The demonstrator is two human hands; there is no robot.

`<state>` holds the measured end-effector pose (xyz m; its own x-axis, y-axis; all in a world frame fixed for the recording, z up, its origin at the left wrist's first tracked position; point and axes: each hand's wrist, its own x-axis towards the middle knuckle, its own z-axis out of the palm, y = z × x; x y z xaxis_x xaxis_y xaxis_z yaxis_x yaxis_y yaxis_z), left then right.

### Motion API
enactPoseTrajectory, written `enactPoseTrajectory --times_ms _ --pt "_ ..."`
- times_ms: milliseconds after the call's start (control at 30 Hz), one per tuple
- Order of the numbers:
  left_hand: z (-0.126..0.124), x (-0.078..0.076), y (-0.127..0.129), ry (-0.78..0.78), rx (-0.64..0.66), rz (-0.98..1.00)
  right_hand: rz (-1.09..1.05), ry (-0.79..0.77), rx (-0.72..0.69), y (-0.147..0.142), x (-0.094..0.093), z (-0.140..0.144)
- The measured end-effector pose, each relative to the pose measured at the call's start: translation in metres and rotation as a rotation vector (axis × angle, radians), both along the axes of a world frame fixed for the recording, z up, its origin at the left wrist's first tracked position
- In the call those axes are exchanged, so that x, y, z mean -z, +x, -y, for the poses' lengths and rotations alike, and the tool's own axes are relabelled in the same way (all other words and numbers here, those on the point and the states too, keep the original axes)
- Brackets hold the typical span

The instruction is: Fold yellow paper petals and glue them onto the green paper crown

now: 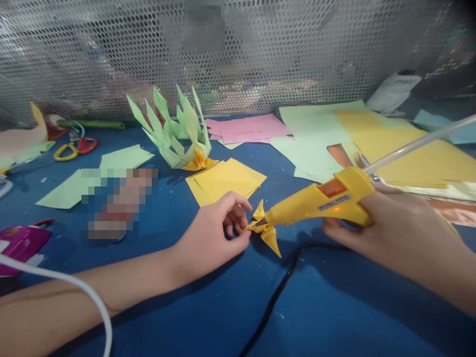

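Note:
My left hand (215, 233) pinches a small folded yellow paper piece (265, 229) just above the blue table (334, 307). My right hand (386, 228) grips a yellow glue gun (320, 201) with a clear glue stick (420, 143) poking out of its back. The gun's nozzle touches the middle of the yellow paper piece. Behind them stands a green folded paper crown (174, 131) with a small yellow folded piece (199, 161) attached at its front.
A stack of yellow squares (226, 179) lies near the crown. Pink (247, 128), green (316, 131) and yellow sheets (409, 148) cover the back right. Scissors (76, 148) and green sheets (122, 158) lie left. A black cord (275, 297) and a white cable (92, 297) cross the front. A perforated metal wall (260, 54) closes the back.

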<state>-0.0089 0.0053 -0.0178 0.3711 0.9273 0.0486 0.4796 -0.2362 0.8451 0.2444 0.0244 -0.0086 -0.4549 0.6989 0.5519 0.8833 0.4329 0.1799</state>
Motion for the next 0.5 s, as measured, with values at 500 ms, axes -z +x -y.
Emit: enactPoseTrajectory --times_ms 500 --pt "-0.0005 -0.001 0.0005 0.0 -0.001 -0.004 0.067 0.023 -0.057 0.0047 -0.0038 -0.0021"
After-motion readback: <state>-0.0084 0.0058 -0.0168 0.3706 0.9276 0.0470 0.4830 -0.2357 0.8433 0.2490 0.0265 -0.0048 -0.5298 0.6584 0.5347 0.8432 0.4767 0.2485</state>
